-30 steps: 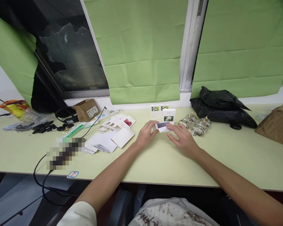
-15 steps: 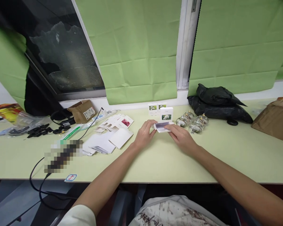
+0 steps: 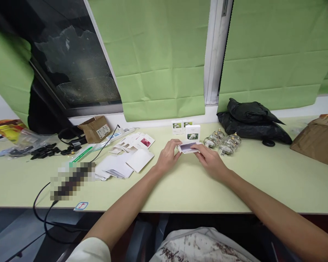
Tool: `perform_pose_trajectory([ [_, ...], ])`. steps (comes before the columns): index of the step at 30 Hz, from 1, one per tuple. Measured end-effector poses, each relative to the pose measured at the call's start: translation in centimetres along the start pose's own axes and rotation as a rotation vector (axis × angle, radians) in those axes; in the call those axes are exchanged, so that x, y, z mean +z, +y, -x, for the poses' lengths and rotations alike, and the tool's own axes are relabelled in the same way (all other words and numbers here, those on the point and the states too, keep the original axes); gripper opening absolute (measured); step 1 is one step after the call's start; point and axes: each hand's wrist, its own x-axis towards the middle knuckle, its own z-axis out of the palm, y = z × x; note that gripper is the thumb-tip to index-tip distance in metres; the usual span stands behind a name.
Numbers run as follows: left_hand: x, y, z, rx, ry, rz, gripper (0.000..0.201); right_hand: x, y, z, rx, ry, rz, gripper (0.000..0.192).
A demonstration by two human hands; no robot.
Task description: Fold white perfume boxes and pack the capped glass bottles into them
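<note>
Nearest to me, my two forearms run up from the lower edge of the view onto the pale green table (image 3: 180,189). My left hand (image 3: 166,157) and right hand (image 3: 211,161) meet at one small flat box (image 3: 188,147), each hand pinching one end of it between thumb and fingertips, so both hands are closed on the same item. The box sits at the middle of the table, just in front of the standing boxes; I cannot tell whether its underside touches the surface. It is a thin white carton lying flat, with a bluish-purple printed panel on its upper face. To the left of my left hand I count one loose spread of flat white cardboard blanks (image 3: 125,160), too overlapped for an exact count, and one black cable (image 3: 47,203) running off the front edge. Just beyond the held box stand three upright white boxes (image 3: 192,131), each with a green picture on its front. Just right of them lies a cluster of about four clear glass jars (image 3: 222,142) on their sides. Farther right I count one black plastic bag (image 3: 251,120) and one brown paper package (image 3: 317,140); at far left, one small brown carton (image 3: 95,128). Green blinds (image 3: 164,62) cover the window behind.
</note>
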Motion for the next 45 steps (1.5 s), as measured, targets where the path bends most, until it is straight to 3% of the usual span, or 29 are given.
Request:
perform_pose_trajectory([
  [6,-0.2,0.1,-0.2,0.0,-0.025,0.015,0.04,0.2,0.1,0.2,0.093,-0.017,-0.049,0.028],
  [11,-0.3,0.1,-0.4,-0.014,-0.03,0.036,0.039,0.2,-0.2,0.0,0.08,0.006,-0.041,0.029],
  [17,-0.1,-0.1,-0.4,0.021,0.053,0.034,0.037,0.0,-0.7,-0.1,0.031,0.035,-0.053,0.033],
  [23,0.2,0.4,-0.4,-0.218,0.11,0.158,0.032,-0.2,-1.0,-0.2,0.112,0.115,-0.123,0.046],
  [29,0.1,0.3,-0.8,-0.422,0.3,0.311,0.04,0.1,-0.6,-0.1,0.175,0.25,-0.189,0.053],
  [35,1.2,-1.1,0.0,-0.622,0.168,0.395,0.042,0.2,-0.7,-0.2,0.192,0.19,-0.169,0.048],
  [40,1.3,-1.2,-0.1,-0.616,0.206,0.42,0.037,0.1,-0.6,-0.2,0.215,0.172,-0.156,0.047],
  [45,1.1,-0.9,0.0,-0.547,0.219,0.365,0.053,0.2,-0.5,-0.2,0.207,0.18,-0.17,0.047],
])
